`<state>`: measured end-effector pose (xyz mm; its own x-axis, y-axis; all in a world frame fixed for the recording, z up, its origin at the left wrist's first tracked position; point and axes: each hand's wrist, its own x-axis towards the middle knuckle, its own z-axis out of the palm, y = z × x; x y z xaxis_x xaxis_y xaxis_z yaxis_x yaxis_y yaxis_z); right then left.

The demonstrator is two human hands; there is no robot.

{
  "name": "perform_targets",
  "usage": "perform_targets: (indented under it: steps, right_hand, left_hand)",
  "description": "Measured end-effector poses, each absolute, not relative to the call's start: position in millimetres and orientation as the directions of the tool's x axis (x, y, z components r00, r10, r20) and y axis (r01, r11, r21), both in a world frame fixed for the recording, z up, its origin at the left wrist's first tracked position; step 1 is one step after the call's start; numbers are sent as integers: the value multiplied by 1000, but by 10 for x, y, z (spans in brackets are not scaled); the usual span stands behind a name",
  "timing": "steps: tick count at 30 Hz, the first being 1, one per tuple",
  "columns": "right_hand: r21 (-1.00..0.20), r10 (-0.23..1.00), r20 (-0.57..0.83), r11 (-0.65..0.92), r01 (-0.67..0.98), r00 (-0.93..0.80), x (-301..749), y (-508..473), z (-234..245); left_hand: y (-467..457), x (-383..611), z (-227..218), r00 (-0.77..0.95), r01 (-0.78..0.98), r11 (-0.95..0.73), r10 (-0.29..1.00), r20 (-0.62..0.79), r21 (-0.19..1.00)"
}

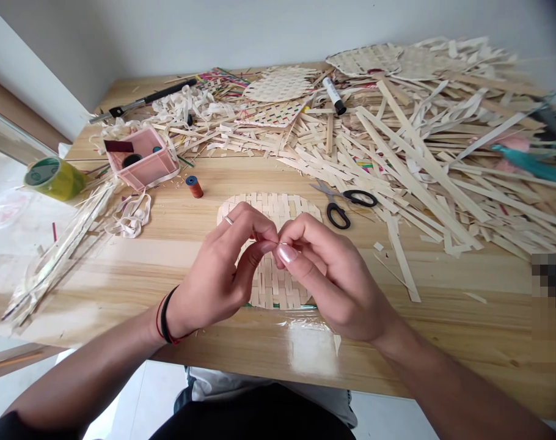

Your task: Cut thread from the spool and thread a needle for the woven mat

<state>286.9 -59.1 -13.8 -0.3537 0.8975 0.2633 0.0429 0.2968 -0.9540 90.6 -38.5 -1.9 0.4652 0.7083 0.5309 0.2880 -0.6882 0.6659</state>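
Left hand and right hand pinch together; woven bamboo mat beneath.

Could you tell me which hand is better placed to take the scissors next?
Probably the right hand: it is nearer the scissors, on their side of the woven mat, and the left hand would cross over.

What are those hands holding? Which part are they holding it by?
The left hand and right hand meet at their fingertips above a woven bamboo mat. Something tiny may be pinched there, but I cannot tell what.

A woven bamboo mat lies on the table, scissors to its right, a spool behind-left.
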Motion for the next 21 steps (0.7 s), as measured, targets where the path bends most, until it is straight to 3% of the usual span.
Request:
perform_targets:
  steps: [21]
  right_hand:
    - [-932,898,307,351,91,-316,2839,-587,-113]
  left_hand:
    - [-394,906,-34,430,310,-690,715,551,654]
